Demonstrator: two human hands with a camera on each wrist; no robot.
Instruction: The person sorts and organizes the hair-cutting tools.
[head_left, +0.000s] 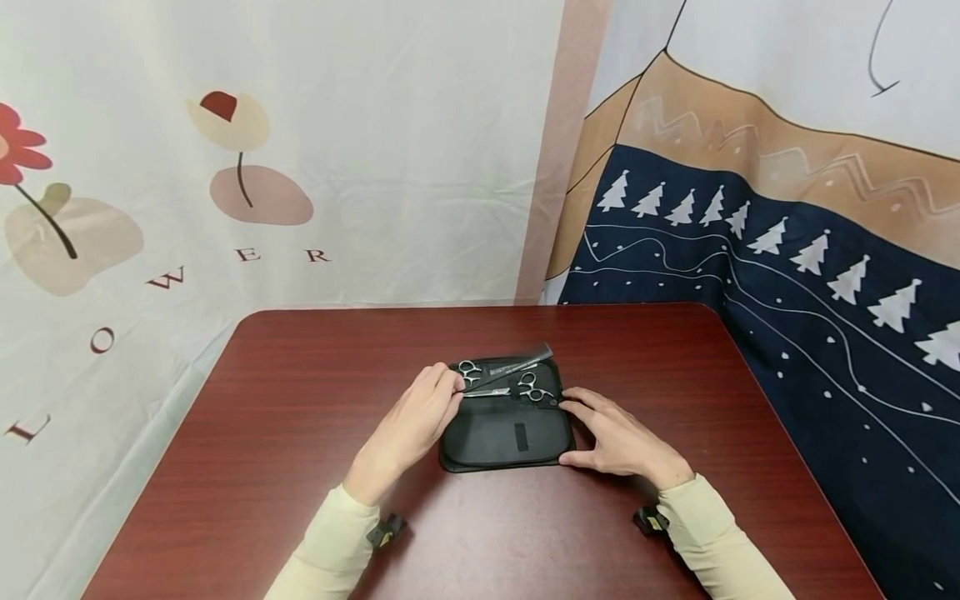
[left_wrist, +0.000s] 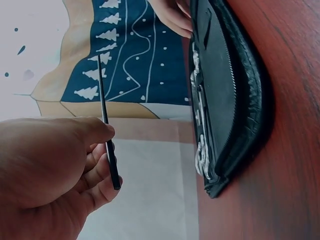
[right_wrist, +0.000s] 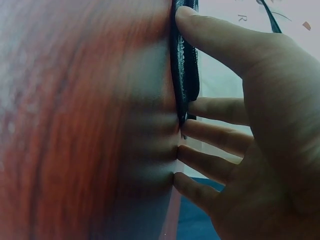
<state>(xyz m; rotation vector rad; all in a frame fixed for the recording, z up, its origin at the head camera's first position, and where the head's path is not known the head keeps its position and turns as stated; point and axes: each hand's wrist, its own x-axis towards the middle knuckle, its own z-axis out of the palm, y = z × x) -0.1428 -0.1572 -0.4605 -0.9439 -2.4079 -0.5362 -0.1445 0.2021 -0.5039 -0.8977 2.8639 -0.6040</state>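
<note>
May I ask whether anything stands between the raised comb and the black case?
Yes: two pairs of silver scissors lie on the far half of the black case, and the comb overlaps them in the head view. Otherwise, the left wrist view shows only an open gap.

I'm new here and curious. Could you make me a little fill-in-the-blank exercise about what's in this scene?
1. The left hand pinches a thin black ____ with teeth.
2. The right hand touches a black case whose edge is fitted with a ____.
3. In the case, ____ pairs of scissors show.
4. The navy cloth bears a row of white ____.

Missing words: comb; zipper; two; trees.
</note>
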